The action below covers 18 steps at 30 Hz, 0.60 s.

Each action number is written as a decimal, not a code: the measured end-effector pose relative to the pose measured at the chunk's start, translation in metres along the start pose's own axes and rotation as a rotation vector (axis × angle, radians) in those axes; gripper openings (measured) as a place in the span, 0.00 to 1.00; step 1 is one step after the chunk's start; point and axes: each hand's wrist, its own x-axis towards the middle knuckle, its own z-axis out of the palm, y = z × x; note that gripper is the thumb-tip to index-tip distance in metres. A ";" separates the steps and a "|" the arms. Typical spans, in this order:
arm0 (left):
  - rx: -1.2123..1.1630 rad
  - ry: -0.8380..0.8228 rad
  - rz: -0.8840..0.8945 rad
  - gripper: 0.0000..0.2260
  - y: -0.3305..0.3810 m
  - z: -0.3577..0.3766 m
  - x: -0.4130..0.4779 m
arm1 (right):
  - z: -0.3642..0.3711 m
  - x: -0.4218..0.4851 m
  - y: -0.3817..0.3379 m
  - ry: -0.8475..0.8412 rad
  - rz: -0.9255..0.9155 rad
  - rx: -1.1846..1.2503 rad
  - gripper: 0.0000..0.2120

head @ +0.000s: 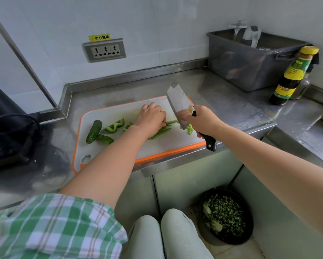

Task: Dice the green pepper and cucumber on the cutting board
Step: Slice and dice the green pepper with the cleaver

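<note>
Left hand [151, 116] curls down on pepper strips [161, 130]; right hand [203, 120] grips the cleaver [179, 105] over the cutting board [119, 111].

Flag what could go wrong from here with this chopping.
1. The left hand holds the pepper strips close beside the cleaver gripped by the right hand; a slip could nick knuckles.
2. The cutting board lies at the front edge of the counter; pressure might shift it.
3. The cucumber lies loose near the board's left edge; it may roll off.
</note>
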 end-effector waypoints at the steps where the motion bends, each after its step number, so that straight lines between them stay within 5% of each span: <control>1: 0.005 -0.006 -0.020 0.12 0.000 0.000 0.000 | 0.001 -0.001 -0.001 -0.004 -0.001 0.006 0.12; 11: -0.003 -0.072 -0.146 0.13 -0.023 -0.004 -0.026 | 0.000 -0.007 -0.010 -0.058 -0.014 -0.006 0.06; 18: -0.179 0.128 -0.229 0.15 -0.009 0.001 -0.053 | 0.006 -0.013 -0.014 -0.083 -0.062 -0.174 0.05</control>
